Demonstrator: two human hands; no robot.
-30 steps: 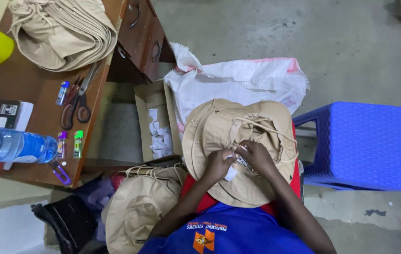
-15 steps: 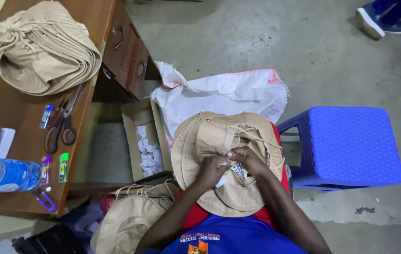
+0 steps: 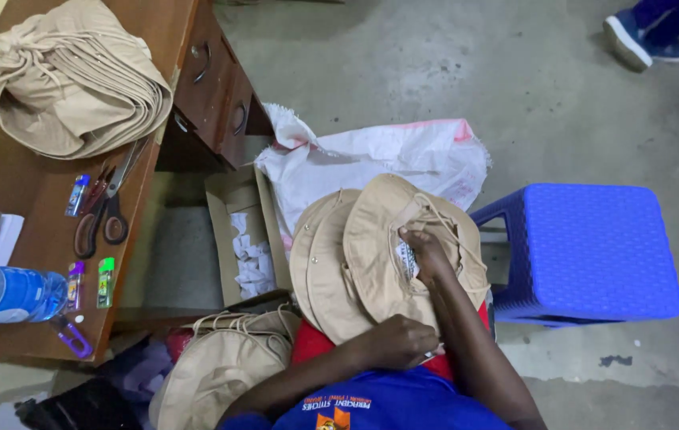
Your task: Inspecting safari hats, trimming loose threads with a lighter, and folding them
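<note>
A beige brimmed hat (image 3: 371, 263) lies upturned on my lap, stacked on a second beige hat (image 3: 315, 271). My right hand (image 3: 427, 251) reaches into its crown, with the fingers pinching the cloth at a small white label (image 3: 407, 259) beside the drawcord. My left hand (image 3: 399, 342) is closed into a fist at the near edge of the brim, close to my body. What is inside the fist is hidden.
A wooden desk (image 3: 29, 183) at left carries a pile of beige hats (image 3: 76, 87), scissors (image 3: 104, 215), small lighters (image 3: 105, 280) and a water bottle (image 3: 5, 293). On the floor are a cardboard box (image 3: 232, 199), a white sack (image 3: 371, 159), a blue stool (image 3: 594, 247) and more hats (image 3: 220, 366). Another person's shoe (image 3: 634, 40) shows far right.
My left hand has drawn back from the label to the near brim edge. The right hand stays at the label, and the hat has tilted to show the one beneath.
</note>
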